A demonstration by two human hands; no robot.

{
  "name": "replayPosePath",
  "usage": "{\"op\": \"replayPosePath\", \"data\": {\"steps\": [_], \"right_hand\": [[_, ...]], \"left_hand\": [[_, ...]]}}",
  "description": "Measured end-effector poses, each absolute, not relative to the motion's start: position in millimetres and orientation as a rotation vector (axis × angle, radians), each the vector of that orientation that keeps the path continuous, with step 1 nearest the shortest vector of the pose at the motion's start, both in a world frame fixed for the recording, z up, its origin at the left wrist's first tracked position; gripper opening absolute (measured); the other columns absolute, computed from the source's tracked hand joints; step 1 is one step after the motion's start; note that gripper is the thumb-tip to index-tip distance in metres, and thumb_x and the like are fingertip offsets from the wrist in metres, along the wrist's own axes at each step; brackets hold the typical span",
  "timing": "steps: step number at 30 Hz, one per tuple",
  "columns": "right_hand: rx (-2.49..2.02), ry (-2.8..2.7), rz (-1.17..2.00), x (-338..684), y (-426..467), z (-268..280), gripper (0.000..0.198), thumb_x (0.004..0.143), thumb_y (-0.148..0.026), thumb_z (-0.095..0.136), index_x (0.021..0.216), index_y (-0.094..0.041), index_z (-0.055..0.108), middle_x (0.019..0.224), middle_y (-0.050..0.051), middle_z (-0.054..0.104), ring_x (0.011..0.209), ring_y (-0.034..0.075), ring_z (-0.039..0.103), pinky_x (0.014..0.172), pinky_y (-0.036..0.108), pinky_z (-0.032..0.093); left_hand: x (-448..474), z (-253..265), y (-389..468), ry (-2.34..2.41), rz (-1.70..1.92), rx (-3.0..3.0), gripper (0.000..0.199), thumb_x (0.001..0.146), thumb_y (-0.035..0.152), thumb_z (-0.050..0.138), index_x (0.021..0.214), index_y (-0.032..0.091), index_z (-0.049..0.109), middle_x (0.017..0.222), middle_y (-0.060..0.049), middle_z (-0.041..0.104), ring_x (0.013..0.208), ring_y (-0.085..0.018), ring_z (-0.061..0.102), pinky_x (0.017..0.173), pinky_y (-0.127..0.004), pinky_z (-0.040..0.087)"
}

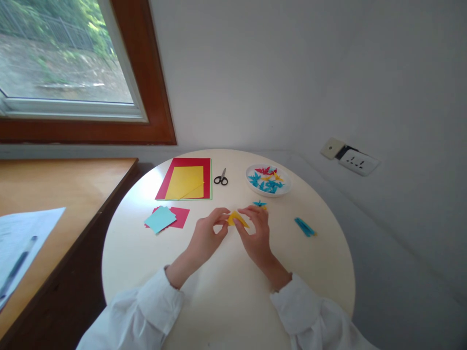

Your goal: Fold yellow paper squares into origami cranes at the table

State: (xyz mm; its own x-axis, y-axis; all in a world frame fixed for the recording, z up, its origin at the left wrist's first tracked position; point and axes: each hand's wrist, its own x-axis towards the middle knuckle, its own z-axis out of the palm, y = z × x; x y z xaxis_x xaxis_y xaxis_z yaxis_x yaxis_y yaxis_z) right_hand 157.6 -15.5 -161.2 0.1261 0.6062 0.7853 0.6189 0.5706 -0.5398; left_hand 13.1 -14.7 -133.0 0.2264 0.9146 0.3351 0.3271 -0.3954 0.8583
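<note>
A small folded piece of yellow paper [236, 219] is held between my two hands above the middle of the round table. My left hand [210, 232] pinches its left edge with thumb and fingers. On the other side, my right hand [256, 233] grips it, the thumb lying across its front. Just beyond my right hand sits a blue paper crane [259, 204], with a bit of yellow beside it partly hidden by the fingers. Further back, a white plate [288, 187] holds several small folded cranes in blue, red and yellow.
Black-handled scissors [221, 179] lie near the back, right of yellow sheets [186, 180] on a larger red sheet [168, 182]. Light-blue squares [159, 219] overlap red squares [181, 217] at left. Folded blue strips [305, 227] lie at right. A wooden desk [83, 194] stands left.
</note>
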Motion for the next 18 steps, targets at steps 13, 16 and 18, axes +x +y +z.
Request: {"op": "replayPosePath", "data": {"steps": [13, 16, 18], "right_hand": [[-0.997, -1.350, 0.760, 161.2, -13.5, -162.9, 0.013, 0.082, -0.032, 0.055, 0.078, -0.021, 0.057, 0.098, 0.008, 0.065, 0.096, 0.019, 0.060, 0.082, 0.036, 0.049], [-0.950, -1.319, 0.901, 163.2, -12.3, -161.5, 0.016, 0.081, -0.035, 0.057, 0.077, -0.020, 0.056, 0.089, 0.007, 0.068, 0.088, 0.019, 0.063, 0.079, 0.036, 0.051], [-0.969, -1.302, 0.919, 163.7, -11.7, -160.5, 0.017, 0.078, -0.036, 0.059, 0.074, -0.019, 0.056, 0.074, 0.003, 0.065, 0.073, 0.016, 0.062, 0.070, 0.031, 0.051]], "left_hand": [[14.9, -132.2, -14.6, 1.058, 1.096, 1.812, 0.033, 0.071, 0.009, 0.052, 0.102, 0.021, 0.051, 0.089, -0.003, 0.071, 0.080, -0.015, 0.067, 0.070, -0.026, 0.052], [13.6, -132.8, -12.3, 1.039, 1.077, 1.720, 0.032, 0.071, 0.010, 0.055, 0.101, 0.020, 0.050, 0.081, -0.002, 0.071, 0.080, -0.016, 0.068, 0.074, -0.029, 0.052], [13.1, -133.0, -11.0, 1.023, 1.055, 1.656, 0.033, 0.070, 0.010, 0.056, 0.100, 0.021, 0.049, 0.079, -0.002, 0.071, 0.079, -0.017, 0.068, 0.076, -0.030, 0.051]]}}
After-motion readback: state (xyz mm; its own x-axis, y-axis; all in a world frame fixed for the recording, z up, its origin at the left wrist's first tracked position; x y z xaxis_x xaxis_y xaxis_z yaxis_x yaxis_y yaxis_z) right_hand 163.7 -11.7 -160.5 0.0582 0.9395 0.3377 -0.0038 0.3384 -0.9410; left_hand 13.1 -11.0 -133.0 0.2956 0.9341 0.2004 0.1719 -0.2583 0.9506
